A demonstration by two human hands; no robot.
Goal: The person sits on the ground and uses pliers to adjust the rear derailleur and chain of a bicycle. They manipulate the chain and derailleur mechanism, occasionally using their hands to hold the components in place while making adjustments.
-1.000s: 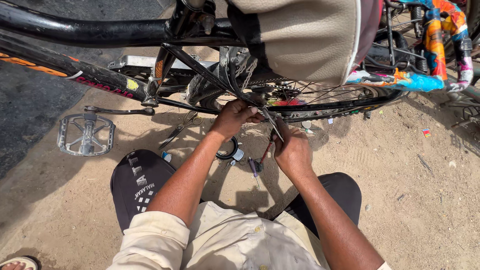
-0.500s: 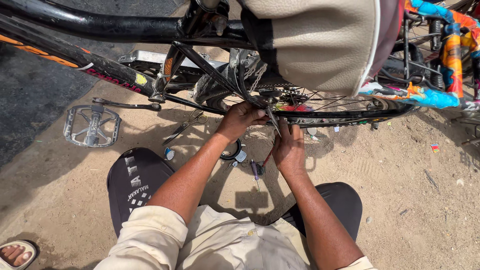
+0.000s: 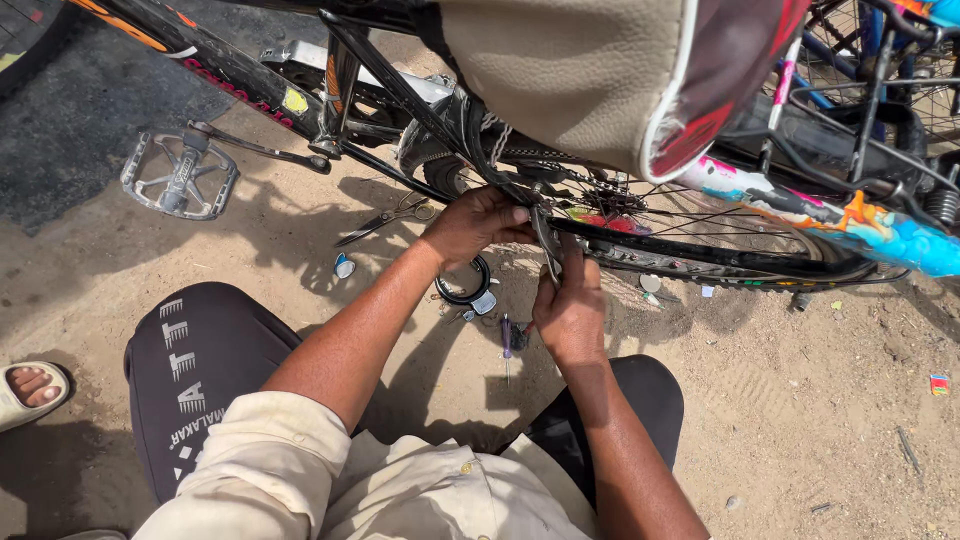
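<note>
Both forearms reach forward from the crouched person to the rear wheel [image 3: 700, 235] of a black bicycle. The left hand [image 3: 478, 225] curls closed around a thin curved metal tool [image 3: 546, 243] at the rim, and the right hand [image 3: 570, 310], just below, pinches the same tool's lower end. A beige saddle [image 3: 560, 75] overhangs the wheel and hides its hub. On the sandy ground near the hands lie scissors [image 3: 390, 218], a black ring [image 3: 462, 290] and a small screwdriver [image 3: 506, 340]; a pedal [image 3: 180, 175] sits farther left.
</note>
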